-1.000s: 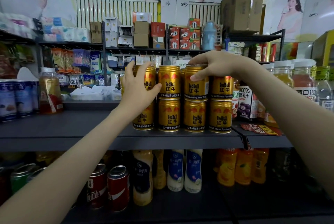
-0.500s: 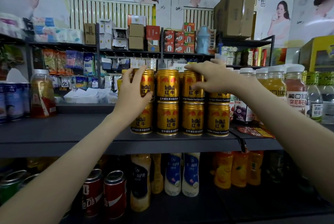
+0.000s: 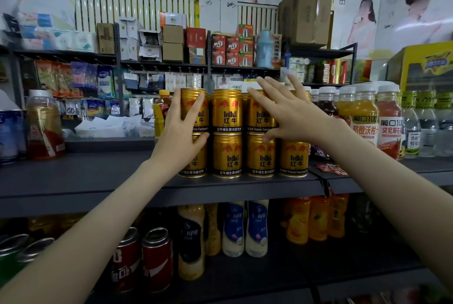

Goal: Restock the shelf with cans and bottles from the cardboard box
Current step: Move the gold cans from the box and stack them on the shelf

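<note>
The gold cans (image 3: 228,132) stand in two tiers at the centre of the frame, close to the front edge of the dark shelf (image 3: 98,176). The left hand (image 3: 181,132) lies against the leftmost column, fingers straight and together up the top can, thumb at the seam between the tiers. The right hand (image 3: 291,115) is over the upper cans on the right, fingers spread wide, thumb low near the seam. Left of the stack, bare shelf board runs to a jar (image 3: 44,124). At right, juice bottles (image 3: 362,122) crowd just beside the last column.
</note>
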Demonstrator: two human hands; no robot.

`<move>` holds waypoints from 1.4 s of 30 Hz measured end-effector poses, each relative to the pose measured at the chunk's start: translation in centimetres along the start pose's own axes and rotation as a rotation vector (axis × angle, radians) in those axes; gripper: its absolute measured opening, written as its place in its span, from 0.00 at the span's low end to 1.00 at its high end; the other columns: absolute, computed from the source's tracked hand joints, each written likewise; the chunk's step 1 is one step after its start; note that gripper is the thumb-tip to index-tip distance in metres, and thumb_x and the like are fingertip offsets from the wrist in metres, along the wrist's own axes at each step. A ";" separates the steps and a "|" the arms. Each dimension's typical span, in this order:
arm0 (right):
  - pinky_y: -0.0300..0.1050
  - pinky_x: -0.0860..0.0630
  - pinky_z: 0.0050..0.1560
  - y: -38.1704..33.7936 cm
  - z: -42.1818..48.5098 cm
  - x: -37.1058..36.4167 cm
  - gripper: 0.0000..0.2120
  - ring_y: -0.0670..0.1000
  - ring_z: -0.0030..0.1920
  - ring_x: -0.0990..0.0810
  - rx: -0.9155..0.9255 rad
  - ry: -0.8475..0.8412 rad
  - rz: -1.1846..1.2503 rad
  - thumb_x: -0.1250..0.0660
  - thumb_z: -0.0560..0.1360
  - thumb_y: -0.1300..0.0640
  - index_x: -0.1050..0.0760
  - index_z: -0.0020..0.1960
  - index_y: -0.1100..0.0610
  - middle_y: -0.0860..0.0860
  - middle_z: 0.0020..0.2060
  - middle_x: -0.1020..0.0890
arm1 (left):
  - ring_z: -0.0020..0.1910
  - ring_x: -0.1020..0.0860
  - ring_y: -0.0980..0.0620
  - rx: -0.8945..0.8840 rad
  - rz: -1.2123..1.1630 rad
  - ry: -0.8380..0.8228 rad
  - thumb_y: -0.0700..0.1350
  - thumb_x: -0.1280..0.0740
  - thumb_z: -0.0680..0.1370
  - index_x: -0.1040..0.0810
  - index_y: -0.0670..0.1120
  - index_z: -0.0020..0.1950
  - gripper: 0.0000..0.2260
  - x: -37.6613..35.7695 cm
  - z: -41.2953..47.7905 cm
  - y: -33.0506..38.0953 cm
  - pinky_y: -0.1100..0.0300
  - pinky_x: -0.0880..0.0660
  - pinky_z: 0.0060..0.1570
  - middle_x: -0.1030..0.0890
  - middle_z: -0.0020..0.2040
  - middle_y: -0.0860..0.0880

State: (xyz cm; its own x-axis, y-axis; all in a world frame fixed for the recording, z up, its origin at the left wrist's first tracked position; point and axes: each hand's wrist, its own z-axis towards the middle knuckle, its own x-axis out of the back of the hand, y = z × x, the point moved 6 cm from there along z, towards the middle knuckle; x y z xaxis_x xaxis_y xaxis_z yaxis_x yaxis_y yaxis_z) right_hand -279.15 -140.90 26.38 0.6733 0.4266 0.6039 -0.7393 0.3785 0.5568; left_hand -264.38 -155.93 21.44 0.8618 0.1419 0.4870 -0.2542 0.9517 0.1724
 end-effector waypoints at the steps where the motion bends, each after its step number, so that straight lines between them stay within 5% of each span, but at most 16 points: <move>1: 0.58 0.69 0.72 -0.2 -0.3 0.2 0.51 0.53 0.77 0.62 0.003 0.011 -0.002 0.32 0.71 0.37 0.62 0.78 0.52 0.55 0.78 0.59 | 0.77 0.57 0.43 -0.009 0.016 0.007 0.46 0.32 0.78 0.50 0.56 0.78 0.35 0.0 -0.1 0.1 0.48 0.46 0.71 0.62 0.78 0.46; 5: 0.52 0.64 0.73 -1.3 -1.6 0.8 0.42 0.55 0.78 0.55 -0.012 0.108 0.080 0.32 0.74 0.47 0.54 0.79 0.53 0.56 0.78 0.50 | 0.77 0.54 0.43 -0.058 0.078 0.053 0.46 0.33 0.78 0.45 0.51 0.78 0.32 0.6 -0.7 0.7 0.52 0.48 0.68 0.58 0.79 0.43; 10: 0.55 0.33 0.64 -4.6 -3.8 2.3 0.27 0.59 0.66 0.30 -0.097 0.408 0.233 0.32 0.74 0.57 0.34 0.72 0.59 0.57 0.67 0.28 | 0.76 0.45 0.40 -0.053 0.118 0.097 0.44 0.34 0.78 0.37 0.46 0.75 0.27 2.9 -3.7 1.3 0.45 0.39 0.70 0.47 0.77 0.40; 18: 0.51 0.28 0.53 -17.2 -6.9 5.4 0.19 0.59 0.56 0.25 0.089 0.538 0.568 0.37 0.75 0.59 0.29 0.65 0.63 0.58 0.58 0.23 | 0.69 0.33 0.40 0.052 0.302 0.085 0.43 0.33 0.76 0.30 0.41 0.69 0.22 8.7 -16.0 1.2 0.50 0.32 0.64 0.34 0.72 0.38; 23: 0.52 0.28 0.54 -28.5 -10.1 5.1 0.19 0.59 0.56 0.24 0.245 0.501 0.853 0.34 0.74 0.61 0.28 0.64 0.64 0.58 0.57 0.22 | 0.67 0.30 0.38 0.247 0.457 -0.082 0.40 0.30 0.75 0.29 0.38 0.69 0.23 13.2 -29.5 0.0 0.46 0.29 0.64 0.30 0.69 0.36; 30: 0.55 0.25 0.56 -50.3 -15.3 8.5 0.23 0.61 0.58 0.23 0.573 0.219 1.145 0.30 0.73 0.60 0.28 0.66 0.64 0.59 0.58 0.22 | 0.57 0.23 0.34 0.616 0.767 -0.437 0.38 0.24 0.67 0.27 0.38 0.66 0.29 24.7 -50.7 -0.5 0.44 0.23 0.51 0.27 0.65 0.32; 38: 0.52 0.28 0.61 -72.7 -19.4 13.3 0.25 0.59 0.63 0.27 0.929 0.023 1.231 0.34 0.77 0.55 0.34 0.71 0.61 0.57 0.64 0.25 | 0.55 0.22 0.34 1.119 0.860 -0.540 0.42 0.22 0.65 0.25 0.38 0.64 0.30 37.5 -70.0 -4.6 0.45 0.22 0.49 0.24 0.61 0.32; 42: 0.53 0.29 0.62 -87.0 -20.7 13.3 0.26 0.58 0.64 0.27 1.050 -0.139 1.184 0.35 0.77 0.55 0.35 0.72 0.61 0.56 0.64 0.26 | 0.50 0.20 0.35 1.303 0.858 -0.563 0.47 0.36 0.72 0.24 0.37 0.62 0.21 42.6 -80.8 -9.4 0.46 0.20 0.42 0.22 0.58 0.33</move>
State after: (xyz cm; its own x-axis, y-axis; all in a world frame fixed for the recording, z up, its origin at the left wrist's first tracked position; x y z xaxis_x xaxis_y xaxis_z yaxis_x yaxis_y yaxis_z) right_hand -206.07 -151.15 -25.83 -0.2146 -0.0422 0.9758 -0.5284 -0.8353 -0.1523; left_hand -189.84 -136.82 -28.61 0.1029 0.0850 0.9911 -0.9634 -0.2396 0.1205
